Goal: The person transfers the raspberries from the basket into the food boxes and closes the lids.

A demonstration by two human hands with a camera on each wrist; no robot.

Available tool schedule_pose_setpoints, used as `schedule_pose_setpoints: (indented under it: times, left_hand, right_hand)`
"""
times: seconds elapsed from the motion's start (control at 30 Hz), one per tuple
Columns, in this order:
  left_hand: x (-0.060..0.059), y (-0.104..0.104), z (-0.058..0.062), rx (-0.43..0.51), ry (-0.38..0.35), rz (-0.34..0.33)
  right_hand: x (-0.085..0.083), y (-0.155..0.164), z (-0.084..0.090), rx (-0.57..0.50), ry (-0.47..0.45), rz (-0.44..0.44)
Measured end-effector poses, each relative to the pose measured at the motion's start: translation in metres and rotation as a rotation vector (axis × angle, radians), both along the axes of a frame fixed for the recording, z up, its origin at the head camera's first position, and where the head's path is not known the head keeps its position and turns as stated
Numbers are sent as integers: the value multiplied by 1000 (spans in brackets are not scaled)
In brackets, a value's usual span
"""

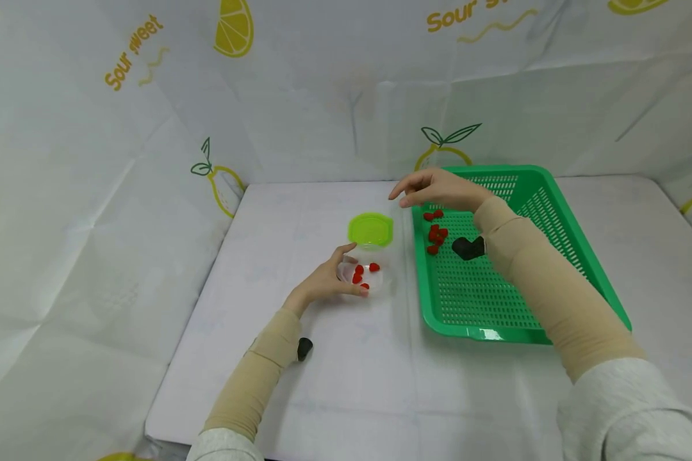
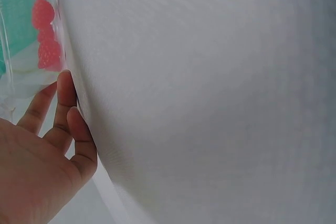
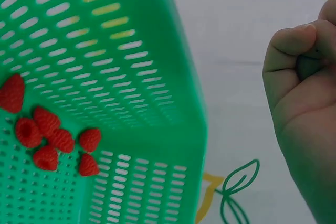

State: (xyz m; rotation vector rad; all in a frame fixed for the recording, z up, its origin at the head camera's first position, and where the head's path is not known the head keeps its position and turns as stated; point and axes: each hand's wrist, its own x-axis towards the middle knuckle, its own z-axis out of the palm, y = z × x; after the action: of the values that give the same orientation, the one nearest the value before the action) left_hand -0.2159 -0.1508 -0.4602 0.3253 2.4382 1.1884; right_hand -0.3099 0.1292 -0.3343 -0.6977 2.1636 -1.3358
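Observation:
My left hand (image 1: 325,276) holds a clear plastic box (image 1: 380,280) on the table, fingers at its far side and thumb at the near side. Several red raspberries (image 1: 374,267) lie inside; some also show through the box wall (image 2: 23,3) in the left wrist view. Just behind the box lies a lime-green lid (image 1: 371,229). My right hand (image 1: 438,189) hovers over the left rim of a green basket (image 1: 484,333), fingers loosely bent, and no object shows in it. More raspberries (image 3: 46,140) lie along one side of the basket floor.
The white-covered table (image 1: 346,397) ends at a left edge, with a lemon-printed white sheet (image 1: 323,96) hanging behind it. The tall slotted basket wall (image 3: 173,77) stands beside my right hand. Dark wrist-camera mounts (image 1: 467,248) stick out from both forearms.

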Motion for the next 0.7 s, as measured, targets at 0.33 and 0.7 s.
schedule_pose_setpoints:
  times: [0.33,0.7]
  left_hand:
    - [0,1,0,17,1,-10]
    - [2,0,2,14,-19,-2]
  right_hand:
    - [3,42,-18,-139,-89,-79]
    - [0,70,-47,-132,-89,-169]
